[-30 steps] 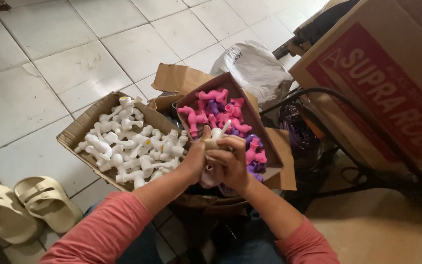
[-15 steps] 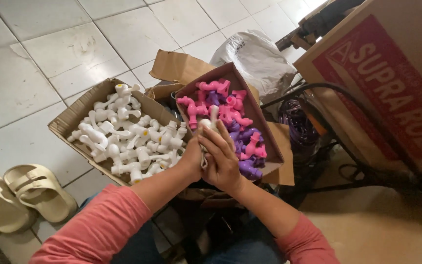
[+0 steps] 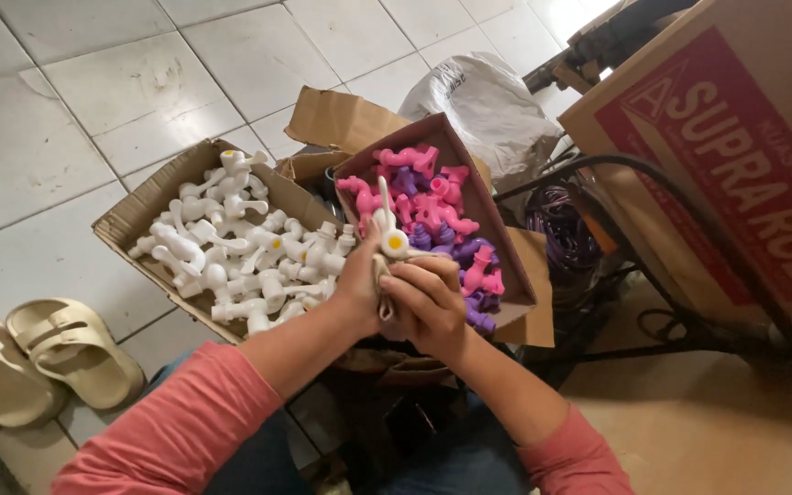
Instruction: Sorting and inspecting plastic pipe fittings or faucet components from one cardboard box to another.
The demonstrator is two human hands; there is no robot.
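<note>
Since a moment ago I have turned the white plastic tap (image 3: 389, 234) so its yellow-centred cap faces up, my left hand (image 3: 359, 289) and right hand (image 3: 428, 307) both closed round its body and a cloth, between the box of white taps (image 3: 153, 206) and the box of pink and purple taps (image 3: 497, 243)

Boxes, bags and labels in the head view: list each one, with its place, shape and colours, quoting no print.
Large carton, upper right: brown, with a red panel of white lettering.
Open box, left: brown, holds white taps.
Open box, centre: brown, holds pink and purple taps.
Plastic bag, top centre: white, crumpled.
</note>
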